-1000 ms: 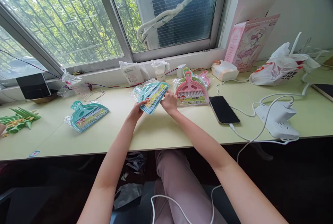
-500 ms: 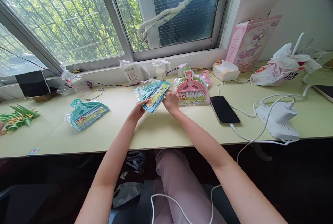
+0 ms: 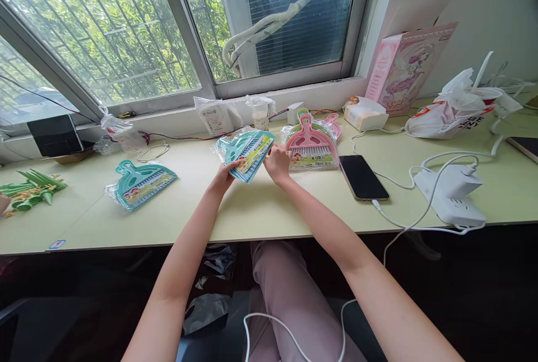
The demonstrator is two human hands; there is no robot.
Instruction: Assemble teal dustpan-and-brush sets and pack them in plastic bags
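Observation:
A teal dustpan and brush set (image 3: 247, 152) in clear plastic is held tilted above the table, its printed label facing me. My left hand (image 3: 225, 176) grips its lower left edge, thumb on the front. Closed at the right edge of the same pack is my right hand (image 3: 277, 163); its fingertips are partly hidden. Just right of that hand lie pink dustpan and brush sets (image 3: 311, 140) in plastic, overlapping, with a green rim showing behind. Another wrapped teal dustpan and brush set (image 3: 143, 184) rests on the table to the left.
A phone (image 3: 363, 178) on a charging cable and a white power strip (image 3: 451, 196) lie to the right. Behind are a tissue pack (image 3: 365, 114), a pink box (image 3: 414, 70) and a white plastic bag (image 3: 449, 110). Green plastic stems (image 3: 36, 189) lie far left, beside another person's hand (image 3: 3, 204).
Almost nothing differs. Both hands keep their hold on the teal set, and the view has shifted very slightly.

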